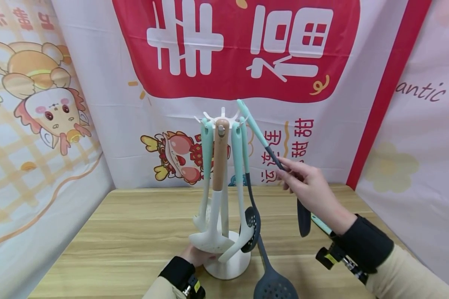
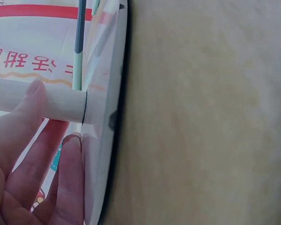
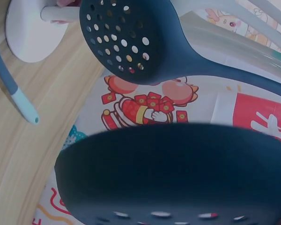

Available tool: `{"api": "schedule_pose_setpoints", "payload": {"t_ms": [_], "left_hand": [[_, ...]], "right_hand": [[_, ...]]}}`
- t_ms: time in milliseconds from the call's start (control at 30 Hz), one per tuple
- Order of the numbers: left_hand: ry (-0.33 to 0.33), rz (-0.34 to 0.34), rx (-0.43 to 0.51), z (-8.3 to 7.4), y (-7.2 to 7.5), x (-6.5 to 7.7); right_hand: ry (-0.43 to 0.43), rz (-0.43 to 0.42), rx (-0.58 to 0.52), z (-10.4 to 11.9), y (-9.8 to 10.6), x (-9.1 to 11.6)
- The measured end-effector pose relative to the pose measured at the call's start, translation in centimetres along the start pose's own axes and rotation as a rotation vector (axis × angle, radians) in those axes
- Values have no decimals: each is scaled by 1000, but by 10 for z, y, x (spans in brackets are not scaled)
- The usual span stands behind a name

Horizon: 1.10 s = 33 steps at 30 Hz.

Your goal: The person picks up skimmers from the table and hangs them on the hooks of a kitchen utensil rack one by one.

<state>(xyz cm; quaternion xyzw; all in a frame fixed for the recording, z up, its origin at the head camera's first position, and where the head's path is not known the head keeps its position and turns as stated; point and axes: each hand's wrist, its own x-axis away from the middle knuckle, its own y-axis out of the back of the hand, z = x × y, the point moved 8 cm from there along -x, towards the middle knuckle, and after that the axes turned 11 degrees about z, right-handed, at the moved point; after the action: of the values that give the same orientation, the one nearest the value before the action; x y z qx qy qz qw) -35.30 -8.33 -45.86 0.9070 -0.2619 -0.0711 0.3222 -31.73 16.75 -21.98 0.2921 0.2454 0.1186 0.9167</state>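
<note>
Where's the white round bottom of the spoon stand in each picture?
Head: the white base is near the bottom, around the middle.
Left wrist: the white base is a tall, edge-on strip, left of middle.
Right wrist: the white base is top left.
Shared landmark: the wooden table.

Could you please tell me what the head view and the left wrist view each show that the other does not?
Only the head view shows a wooden-handled utensil hanging on the stand and the right hand holding a mint-handled utensil.

Only the left wrist view shows the thumb of the left hand against the stand's pole.

Both share the left hand, the stand's base, the wooden tabletop and the printed cloth.
</note>
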Motion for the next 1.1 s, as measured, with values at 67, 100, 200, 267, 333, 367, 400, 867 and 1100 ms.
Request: {"api": "schedule_pose_setpoints", "payload": {"t_ms": [67,100,200,267,333,367,400,867,1100], "left_hand": [[-3,2,0,0,0,0],[-4,3,-2,0,-1,0],[-5,2,-7,0,0,0],[-7,4,4,0,0,-1],[-7,4,19,1,0,-1],[-7,1,26,1,0,-1],[-5,-1,35,1,0,0],[-25,-23,1,0,0,-1],[-16,-21,15,2,0,-1]], "right_hand": [[-10,2,10,-2,1,0],[-15,5,17,-3,1,-1],[-19,12,32,-5,2,-1],[-16,18,36,-6,2,-1],[-14,21,37,-6,1,-1],[-15,22,40,-6,1,-1],[-15,21,42,-7,1,-1],[7,0,13,-6,-4,1],[-26,-4,42,-11,-1,-1]]}}
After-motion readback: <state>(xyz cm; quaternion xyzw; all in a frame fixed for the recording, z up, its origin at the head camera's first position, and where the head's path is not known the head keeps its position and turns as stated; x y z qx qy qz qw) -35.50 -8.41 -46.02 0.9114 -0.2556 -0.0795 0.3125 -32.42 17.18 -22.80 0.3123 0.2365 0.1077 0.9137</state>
